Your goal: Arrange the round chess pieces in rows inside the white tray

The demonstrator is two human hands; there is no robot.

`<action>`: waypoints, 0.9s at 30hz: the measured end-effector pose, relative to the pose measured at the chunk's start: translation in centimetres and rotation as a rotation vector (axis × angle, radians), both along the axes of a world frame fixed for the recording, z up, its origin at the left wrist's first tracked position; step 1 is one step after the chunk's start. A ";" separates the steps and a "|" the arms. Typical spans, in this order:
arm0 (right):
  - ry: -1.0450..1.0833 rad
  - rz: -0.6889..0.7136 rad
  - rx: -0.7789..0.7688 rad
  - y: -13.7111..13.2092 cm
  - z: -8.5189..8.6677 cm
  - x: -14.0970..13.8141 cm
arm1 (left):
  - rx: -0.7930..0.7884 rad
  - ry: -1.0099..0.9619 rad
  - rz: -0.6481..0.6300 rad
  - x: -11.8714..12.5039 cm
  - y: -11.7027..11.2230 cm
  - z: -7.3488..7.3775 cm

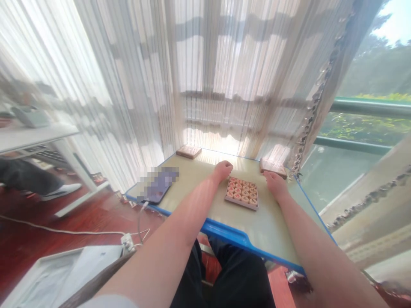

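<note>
A shallow square box [241, 193] of round wooden Chinese chess pieces lies on the small table [192, 188], with rows of red and dark characters facing up. Just beyond its back left corner is my left hand [224, 170], its fingers curled into a fist; anything inside them is hidden. My right hand [275, 185] is to the right of the box, apart from it, with its fingers loosely extended. Its fingertips are beside the near edge of a flat wooden-looking box [273, 167] at the back right; whether they touch it I cannot tell.
Another flat box [189, 151] sits at the table's back left corner. A phone-like device [159, 188], partly pixelated, lies at the left edge with a cable [139, 218] attached. Sheer curtains [221, 64] hang behind the table. Another person's leg [28, 175] shows at far left.
</note>
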State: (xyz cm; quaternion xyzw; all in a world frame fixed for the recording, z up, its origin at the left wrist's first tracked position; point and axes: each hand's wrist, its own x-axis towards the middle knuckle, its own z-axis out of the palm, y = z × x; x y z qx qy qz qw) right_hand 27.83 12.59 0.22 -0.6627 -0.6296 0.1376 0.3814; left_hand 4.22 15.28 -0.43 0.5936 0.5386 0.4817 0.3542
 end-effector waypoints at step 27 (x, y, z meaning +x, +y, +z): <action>0.052 0.445 0.400 -10.8 8.7 -14.7 | 0.250 -0.208 0.157 -22.9 -7.3 13.7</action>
